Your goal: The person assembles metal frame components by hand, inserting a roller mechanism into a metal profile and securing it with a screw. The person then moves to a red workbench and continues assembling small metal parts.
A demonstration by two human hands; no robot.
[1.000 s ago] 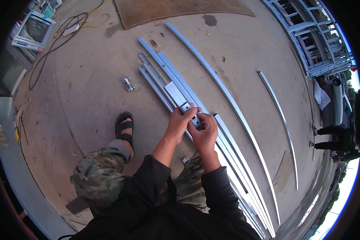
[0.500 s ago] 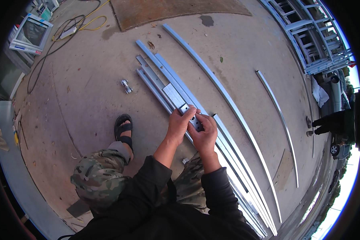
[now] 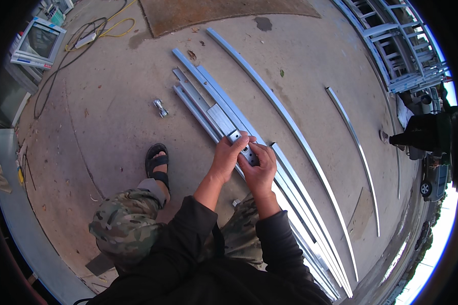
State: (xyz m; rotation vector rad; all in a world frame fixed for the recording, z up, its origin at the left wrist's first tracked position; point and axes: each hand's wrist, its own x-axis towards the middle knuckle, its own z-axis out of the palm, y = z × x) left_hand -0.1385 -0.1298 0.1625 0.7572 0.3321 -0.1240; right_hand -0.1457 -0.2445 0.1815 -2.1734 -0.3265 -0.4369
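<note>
Both hands meet over a bundle of long metal profiles (image 3: 221, 91) lying slantwise on the concrete. Between them is a small silvery metal plate with holes (image 3: 234, 135), its middle partly covered by fingers. My left hand (image 3: 228, 156) pinches it from the left, thumb on top. On the right side, my right hand (image 3: 262, 166) grips the lower part with thumb and bent fingers. A flat rectangular metal bar (image 3: 220, 118) lies on the profiles just beyond the plate; whether the two touch I cannot tell.
A shiny metal fitting (image 3: 160, 108) lies left of the bundle. Single long tubes (image 3: 285, 114) stretch out on the right. My sandalled foot (image 3: 158, 163) stands at left. Cables (image 3: 99, 35) and a framed pane (image 3: 38, 40) are far left, metal frames (image 3: 392, 40) far right, near another person (image 3: 420, 129).
My hands keep their grip on the plate with hardly any movement. At the far right, the other person has shifted a little upward and to the left in view.
</note>
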